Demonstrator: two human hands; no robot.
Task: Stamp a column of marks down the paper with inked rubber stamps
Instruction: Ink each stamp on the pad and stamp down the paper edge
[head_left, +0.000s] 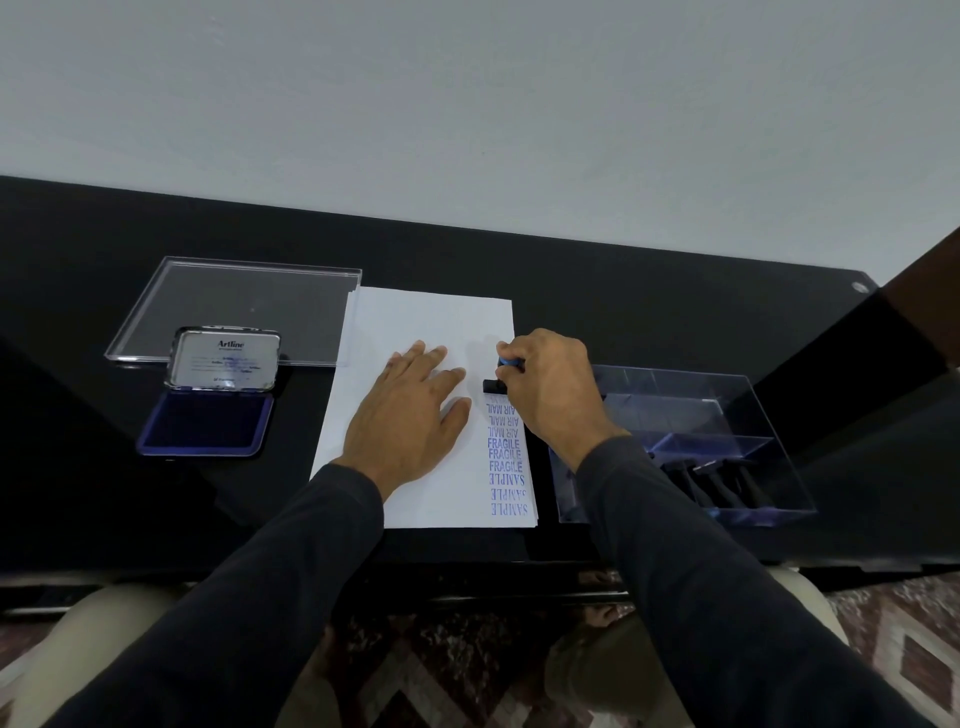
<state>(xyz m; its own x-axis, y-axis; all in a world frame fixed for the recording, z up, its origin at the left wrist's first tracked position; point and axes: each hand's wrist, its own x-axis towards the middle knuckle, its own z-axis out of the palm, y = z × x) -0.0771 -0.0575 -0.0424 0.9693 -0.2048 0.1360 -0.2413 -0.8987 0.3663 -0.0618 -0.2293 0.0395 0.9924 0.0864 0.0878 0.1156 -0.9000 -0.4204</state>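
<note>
Your right hand (545, 384) grips the stamp (500, 382), pressing at the column's far end; left hand (410, 415) flat on the paper (415, 322). Next, lift straight up and re-ink.

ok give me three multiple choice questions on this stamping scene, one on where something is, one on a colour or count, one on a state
1. Where does the ink pad lie?
A. left of the paper
B. on top of the paper
C. inside the clear tray

2. What colour are the stamped marks?
A. red
B. blue
C. green

3. What is the left hand doing?
A. gripping a stamp
B. closing the ink pad's lid
C. lying flat on the paper

Answers:
1. A, the open pad sits on the black table, left of the paper.
2. B, the SAMPLE, FRAGILE and AIR MAIL marks are all blue.
3. C, its fingers lie spread on the sheet, while the right hand holds the stamp at the column's top.
</note>
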